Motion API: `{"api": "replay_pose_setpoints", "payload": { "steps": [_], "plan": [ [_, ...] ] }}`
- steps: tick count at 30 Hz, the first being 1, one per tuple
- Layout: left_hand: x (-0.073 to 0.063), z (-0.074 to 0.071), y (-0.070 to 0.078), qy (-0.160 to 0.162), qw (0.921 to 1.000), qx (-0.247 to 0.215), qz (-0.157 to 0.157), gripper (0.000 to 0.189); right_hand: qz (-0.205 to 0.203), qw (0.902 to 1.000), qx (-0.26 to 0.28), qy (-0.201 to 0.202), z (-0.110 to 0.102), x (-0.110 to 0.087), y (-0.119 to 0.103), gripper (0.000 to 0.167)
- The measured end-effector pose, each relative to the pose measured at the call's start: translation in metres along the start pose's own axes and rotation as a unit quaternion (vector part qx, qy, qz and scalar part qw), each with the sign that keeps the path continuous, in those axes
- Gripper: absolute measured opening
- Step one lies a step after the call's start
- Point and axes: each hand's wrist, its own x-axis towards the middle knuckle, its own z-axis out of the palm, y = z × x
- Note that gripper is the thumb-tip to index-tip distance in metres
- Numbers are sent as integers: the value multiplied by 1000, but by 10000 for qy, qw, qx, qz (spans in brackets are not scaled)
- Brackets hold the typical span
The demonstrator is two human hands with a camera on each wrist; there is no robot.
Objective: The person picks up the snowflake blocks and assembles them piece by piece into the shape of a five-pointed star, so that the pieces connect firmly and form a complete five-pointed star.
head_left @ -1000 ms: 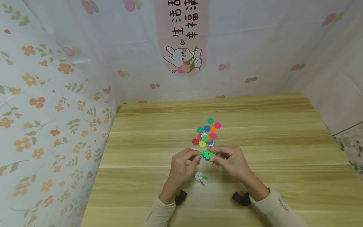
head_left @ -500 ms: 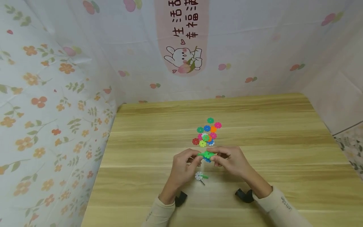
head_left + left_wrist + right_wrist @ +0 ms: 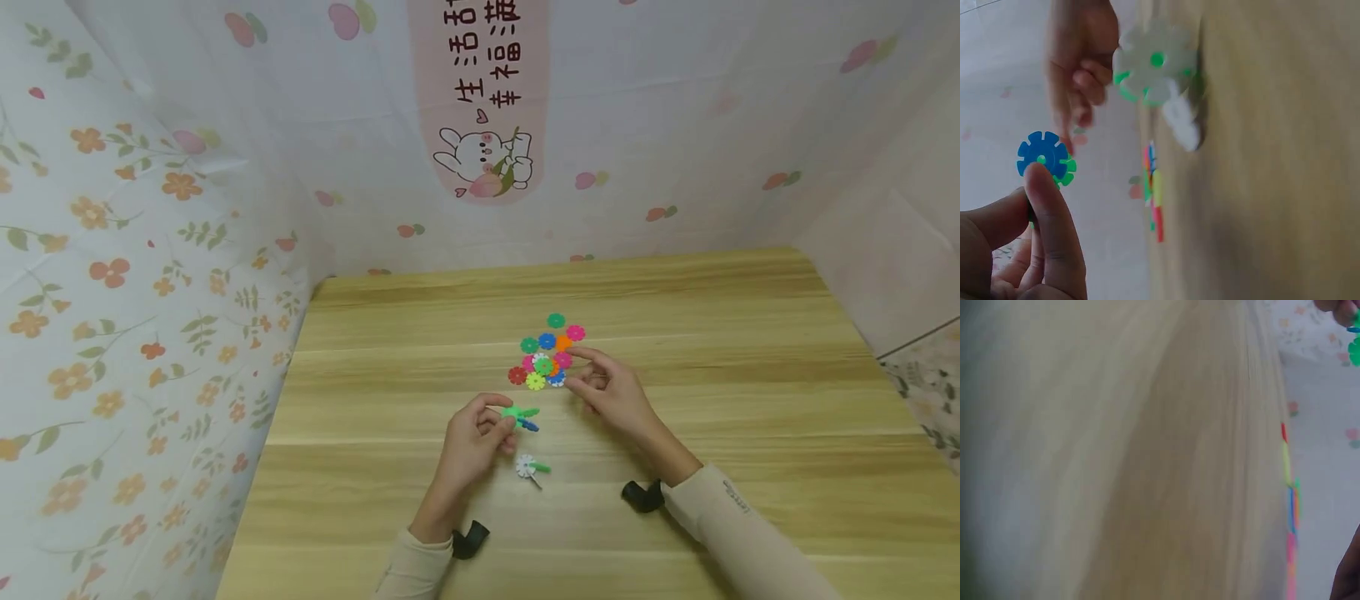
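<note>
Between thumb and fingers my left hand (image 3: 472, 442) pinches a joined piece of green and blue notched plastic discs (image 3: 517, 415), held above the table. In the left wrist view its blue disc (image 3: 1040, 150) faces the camera with green behind it. My right hand (image 3: 618, 398) reaches over the right side of a loose pile of notched discs (image 3: 536, 381), thumb and forefinger apart, nothing visibly held. Pink, orange, blue, white, green, red and yellow discs lie there, some overlapping. Nearer me rests a second joined piece, a white disc (image 3: 525, 466) with green and white discs slotted in.
The discs lie on a wood-grain table (image 3: 360, 375). Floral cloth (image 3: 180, 250) hangs along the left and behind the table's far edge. Black bent pieces (image 3: 471, 540) sit by both wrists. The right wrist view is mostly blurred tabletop.
My right hand has let go of the green and blue piece and moved forward to the pile. The left hand keeps the piece and has shifted slightly left, turning it.
</note>
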Motion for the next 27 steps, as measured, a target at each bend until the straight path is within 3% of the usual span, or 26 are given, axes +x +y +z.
{"api": "replay_pose_setpoints", "payload": {
  "steps": [6, 10, 14, 18, 24, 27],
  "plan": [
    [-1, 3, -17, -128, 9980, -202, -584, 24, 699, 9972, -224, -117, 8, 25, 25, 55],
    [-1, 2, -26, -347, 9955, 15, -877, 21, 684, 9926, -967, -267, 14, 35, 33, 57],
    [-1, 0, -28, -558, 9924, 469, -992, 20, 620, 9853, -1585, -156, 20, 39, 32, 53],
    [-2, -1, -28, -650, 9881, 1010, -958, 21, 592, 9817, -1810, -34, 25, 42, 28, 46],
    [-3, -4, -23, -550, 9766, 1975, -654, 32, 572, 9805, -1879, 40, 29, 44, 24, 40],
    [-3, -6, -21, -458, 9754, 2080, -571, 34, 574, 9806, -1872, 42, 30, 45, 24, 38]
  ]
}}
